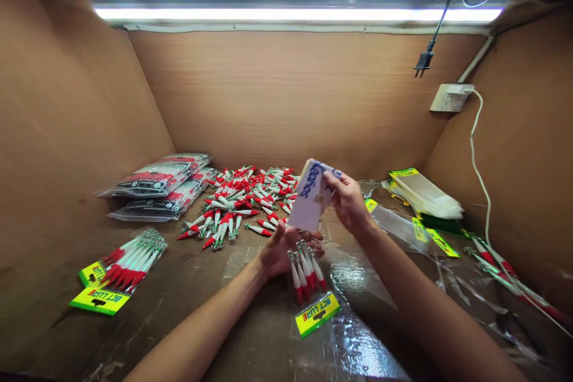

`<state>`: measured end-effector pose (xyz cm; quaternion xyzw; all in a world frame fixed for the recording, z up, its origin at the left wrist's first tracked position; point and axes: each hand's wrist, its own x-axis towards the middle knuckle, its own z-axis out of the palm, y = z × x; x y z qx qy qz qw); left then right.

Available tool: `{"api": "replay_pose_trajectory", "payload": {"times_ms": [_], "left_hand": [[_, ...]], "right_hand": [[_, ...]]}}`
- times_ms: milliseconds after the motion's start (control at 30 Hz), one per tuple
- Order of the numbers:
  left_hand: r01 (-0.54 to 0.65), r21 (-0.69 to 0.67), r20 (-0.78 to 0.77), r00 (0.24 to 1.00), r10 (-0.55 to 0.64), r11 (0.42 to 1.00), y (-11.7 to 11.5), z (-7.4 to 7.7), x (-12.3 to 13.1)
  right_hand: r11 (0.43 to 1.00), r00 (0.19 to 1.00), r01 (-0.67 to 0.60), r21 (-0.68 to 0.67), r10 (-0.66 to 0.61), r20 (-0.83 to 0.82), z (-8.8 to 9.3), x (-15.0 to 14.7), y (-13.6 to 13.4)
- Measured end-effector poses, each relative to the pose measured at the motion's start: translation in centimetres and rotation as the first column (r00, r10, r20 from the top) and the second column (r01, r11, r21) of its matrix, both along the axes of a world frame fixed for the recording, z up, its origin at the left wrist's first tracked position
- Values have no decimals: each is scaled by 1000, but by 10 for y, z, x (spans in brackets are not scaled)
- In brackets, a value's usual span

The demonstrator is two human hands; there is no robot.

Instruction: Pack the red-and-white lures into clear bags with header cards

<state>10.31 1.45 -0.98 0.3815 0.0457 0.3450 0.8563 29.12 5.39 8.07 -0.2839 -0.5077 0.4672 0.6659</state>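
Note:
My right hand (351,200) pinches the upper right of a pale folded sheet or card with blue lettering (308,203), thumb on its face. Below the sheet, my left hand (284,250) is turned palm up with its fingers stretched out to the right, close to the sheet's lower edge. Just under those fingers lies a clear bag of red-and-white fishing lures (307,274). Its yellow-green header card (317,314) reads BCT LURE and points toward me. Whether my left fingers touch the bag is unclear.
Loose red-and-white lures (242,203) are heaped at the back. Stacked packs (161,182) and bagged lures (132,262) lie left. At right are flat header bags (421,194), more lures (501,268) and a white cable (481,173). A black plug (423,62) hangs above.

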Motion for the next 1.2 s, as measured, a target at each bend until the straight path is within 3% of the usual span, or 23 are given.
{"api": "replay_pose_trajectory", "payload": {"times_ms": [67, 133, 200, 233, 267, 300, 333, 367, 400, 467, 533, 667, 733, 800, 900, 967, 1200], "left_hand": [[9, -42, 20, 1000, -8, 999, -1, 0, 1], [16, -72, 38, 999, -13, 997, -2, 3, 0], [14, -89, 58, 998, -9, 996, -2, 8, -3], [11, -94, 69, 998, -4, 996, -2, 11, -5], [5, -97, 82, 997, 3, 995, -1, 14, -7], [-2, -99, 93, 996, 11, 995, -1, 17, -8], [-12, -99, 102, 995, 22, 995, 0, 20, -9], [-25, -96, 109, 993, 35, 995, 0, 23, -9], [-40, -90, 112, 992, 50, 995, -1, 26, -8], [-73, -72, 109, 991, 80, 995, -3, 30, -5], [-118, -51, 100, 987, 122, 992, -7, 32, -2], [-241, 6, 19, 970, 241, 971, -12, 29, -2], [-263, 76, -127, 954, 271, 962, -14, 22, -5], [-264, 210, -322, 891, 321, 941, -15, 13, -6], [-275, 378, -444, 784, 434, 884, -15, -1, -2], [-289, 403, -446, 766, 463, 868, -16, -7, 2], [-317, 496, -444, 708, 549, 809, -22, -4, 6]], "right_hand": [[986, 986, 165, 6, -165, 11, 0, 25, 14], [920, 905, 391, 11, -387, 176, -6, 55, 20], [761, 676, 641, 102, -622, 397, -19, 78, 14], [694, 551, 696, 181, -679, 486, -27, 85, 5], [679, 478, 697, 229, -679, 557, -37, 87, -6], [745, 495, 633, 211, -599, 630, -47, 84, -20], [870, 577, 478, 117, -412, 705, -56, 77, -35], [974, 653, 224, -39, -120, 748, -65, 66, -50], [984, 676, -2, -179, 133, 725, -73, 54, -63], [930, 682, -233, -286, 366, 633, -84, 28, -82], [918, 738, -258, -302, 389, 552, -91, 9, -89], [944, 874, -123, -308, 250, 417, -94, 3, -84], [948, 924, -69, -310, 178, 339, -94, 8, -82], [945, 958, -57, -323, 143, 250, -93, 11, -82], [941, 978, -94, -325, 149, 148, -95, 10, -84], [933, 974, -122, -338, 178, 139, -97, 9, -84], [921, 959, -95, -377, 187, 215, -103, 8, -90]]}}
